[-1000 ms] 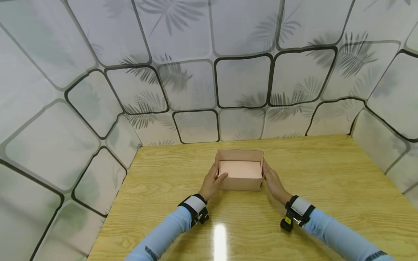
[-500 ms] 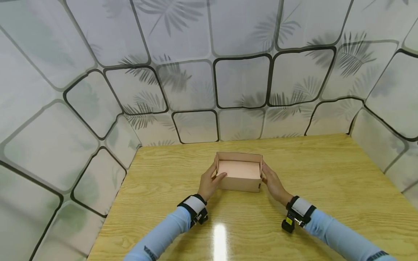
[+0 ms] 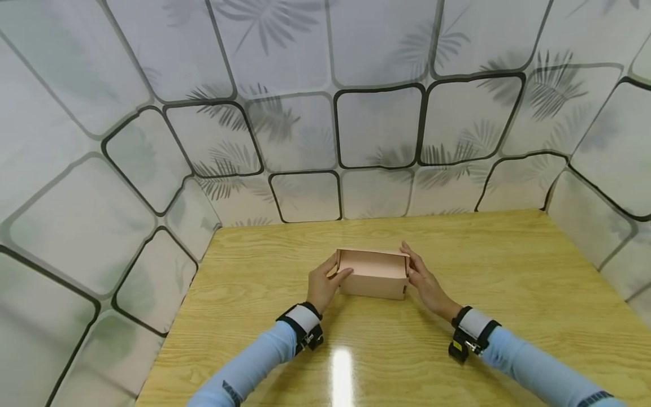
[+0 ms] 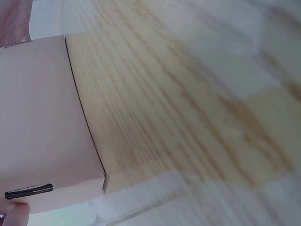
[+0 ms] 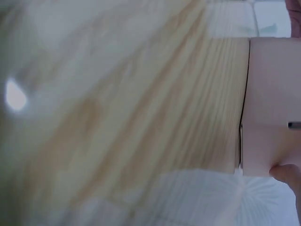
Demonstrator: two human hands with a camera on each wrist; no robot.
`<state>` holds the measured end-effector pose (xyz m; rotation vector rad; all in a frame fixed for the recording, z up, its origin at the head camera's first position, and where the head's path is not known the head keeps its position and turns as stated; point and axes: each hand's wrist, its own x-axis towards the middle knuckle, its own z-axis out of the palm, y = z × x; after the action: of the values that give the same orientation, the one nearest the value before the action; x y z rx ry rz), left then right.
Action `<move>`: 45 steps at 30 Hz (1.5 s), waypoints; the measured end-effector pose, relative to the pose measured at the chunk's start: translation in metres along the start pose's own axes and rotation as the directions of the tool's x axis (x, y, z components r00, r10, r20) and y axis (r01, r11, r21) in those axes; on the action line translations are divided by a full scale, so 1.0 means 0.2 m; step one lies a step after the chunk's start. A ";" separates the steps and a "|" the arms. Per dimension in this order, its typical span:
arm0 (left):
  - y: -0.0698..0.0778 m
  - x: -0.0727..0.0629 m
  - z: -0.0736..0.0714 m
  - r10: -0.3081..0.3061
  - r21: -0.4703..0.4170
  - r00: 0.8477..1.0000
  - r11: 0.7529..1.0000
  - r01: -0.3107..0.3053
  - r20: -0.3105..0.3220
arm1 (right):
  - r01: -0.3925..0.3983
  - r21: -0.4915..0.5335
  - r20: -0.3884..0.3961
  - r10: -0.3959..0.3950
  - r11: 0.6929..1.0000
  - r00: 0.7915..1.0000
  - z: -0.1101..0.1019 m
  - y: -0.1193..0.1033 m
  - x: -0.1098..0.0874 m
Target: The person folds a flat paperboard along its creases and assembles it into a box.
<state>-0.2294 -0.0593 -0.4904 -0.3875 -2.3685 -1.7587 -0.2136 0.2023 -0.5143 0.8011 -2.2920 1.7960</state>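
A small light-brown cardboard box stands on the wooden table with its near wall towards me. Its opening looks narrow, and the far panel leans low over the inside. My left hand grips the left end, thumb on the near wall. At the right rear corner, my right hand holds the box, with a finger reaching past the far edge. In the left wrist view the box face has a dark slot beside a fingertip. A fingertip touches the box in the right wrist view.
The wooden table spreads around the box, with a bright light reflection near its front. A patterned curtain with leaf prints hangs behind and at both sides. Each wrist carries a strapped camera.
The box's far upper edge has come down towards the near wall, narrowing the opening. My right hand has shifted, with a finger now showing at the far corner. The left hand keeps its grip.
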 end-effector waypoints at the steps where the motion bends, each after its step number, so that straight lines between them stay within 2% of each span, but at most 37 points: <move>1: 0.00 0.00 0.00 -0.001 -0.004 1.000 1.000 0.001 0.009 | 0.017 -0.016 0.000 -0.017 1.000 1.000 0.00 0.01 0.00; 5: -0.01 -0.01 0.00 -0.053 -0.011 0.998 0.999 0.053 0.044 | 0.031 -0.087 -0.016 -0.033 0.996 0.999 -0.02 0.02 0.00; 8: 0.00 -0.02 -0.01 -0.097 -0.016 0.993 0.995 0.098 0.066 | -0.006 -0.208 -0.037 -0.001 0.978 0.999 -0.03 0.02 0.00; 10: 0.01 -0.01 -0.01 -0.086 -0.005 0.992 0.996 0.087 0.089 | -0.048 -0.285 -0.056 0.034 0.957 0.998 -0.03 0.01 0.02; 13: 0.01 0.00 -0.02 -0.035 0.044 0.992 0.999 0.030 0.123 | -0.111 -0.357 -0.071 0.092 0.927 0.993 -0.05 -0.02 0.06; 16: 0.00 0.01 -0.02 -0.001 0.116 0.992 0.993 -0.014 0.130 | -0.223 -0.294 -0.044 0.220 0.929 0.975 -0.08 -0.07 0.09; 19: 0.00 0.02 -0.01 -0.003 0.148 0.992 0.989 -0.016 0.126 | -0.337 -0.122 0.039 0.344 0.934 0.938 -0.11 -0.10 0.11; 21: 0.01 0.02 -0.01 -0.011 0.156 0.990 0.988 -0.012 0.141 | -0.401 0.039 0.114 0.395 0.915 0.912 -0.13 -0.13 0.13; 23: 0.04 0.03 -0.02 -0.038 0.157 0.984 0.987 0.011 0.174 | -0.446 0.185 0.184 0.415 0.876 0.891 -0.15 -0.14 0.15; 25: 0.06 0.03 -0.03 -0.083 0.150 0.972 0.987 0.050 0.220 | -0.484 0.283 0.231 0.431 0.828 0.872 -0.16 -0.17 0.17; 27: 0.09 0.04 -0.04 -0.141 0.148 0.956 0.983 0.105 0.259 | -0.513 0.323 0.262 0.446 0.795 0.856 -0.17 -0.19 0.19; 31: 0.12 0.07 -0.05 -0.226 0.112 0.929 0.973 0.202 0.293 | -0.561 0.317 0.286 0.486 0.765 0.825 -0.17 -0.21 0.22; 33: 0.18 0.07 -0.06 -0.244 0.077 0.918 0.970 0.232 0.311 | -0.580 0.328 0.290 0.505 0.746 0.813 -0.16 -0.22 0.24; 34: 0.19 0.08 -0.05 -0.262 0.051 0.910 0.965 0.259 0.322 | -0.587 0.333 0.290 0.512 0.738 0.808 -0.16 -0.22 0.24; 38: 0.19 0.12 -0.06 -0.321 -0.011 0.872 0.937 0.349 0.370 | -0.602 0.360 0.311 0.516 0.713 0.798 -0.17 -0.21 0.25; 40: 0.12 0.14 -0.05 -0.339 -0.035 0.855 0.923 0.382 0.392 | -0.602 0.374 0.328 0.506 0.706 0.797 -0.18 -0.21 0.25; 43: 0.09 0.16 -0.06 -0.335 -0.085 0.834 0.908 0.409 0.439 | -0.605 0.396 0.338 0.503 0.691 0.795 -0.19 -0.19 0.25; 45: 0.07 0.16 -0.08 -0.307 -0.104 0.822 0.910 0.401 0.479 | -0.607 0.403 0.337 0.505 0.685 0.794 -0.19 -0.19 0.24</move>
<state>-0.2557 -0.0665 -0.4644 -0.4464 -2.7286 -2.3109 -0.2457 0.2158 -0.4516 0.3269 -2.3989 2.7782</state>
